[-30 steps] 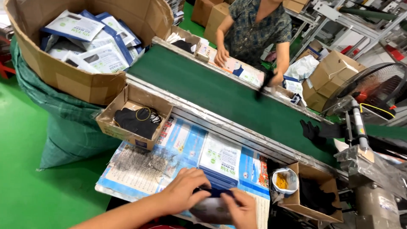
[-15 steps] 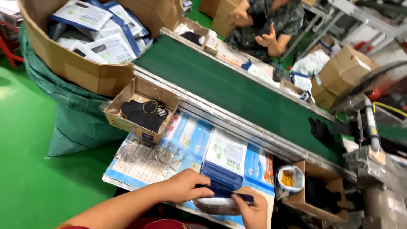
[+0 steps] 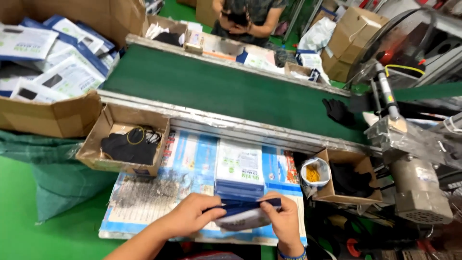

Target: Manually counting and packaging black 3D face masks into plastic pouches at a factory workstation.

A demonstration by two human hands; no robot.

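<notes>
At lower centre of the frame, a dark blue and white packet is pinched at both ends, left hand and right hand each grasping it, just below a packet stack. A cardboard tray of black masks sits left.

Two hands, one packet, two small boxes.

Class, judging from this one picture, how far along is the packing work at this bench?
Done: a large carton holds many filled blue-and-white pouches. In hand: left hand and right hand hold one pouch by its dark top edge. Left: black masks wait in a small box, atop a pouch stack.
</notes>
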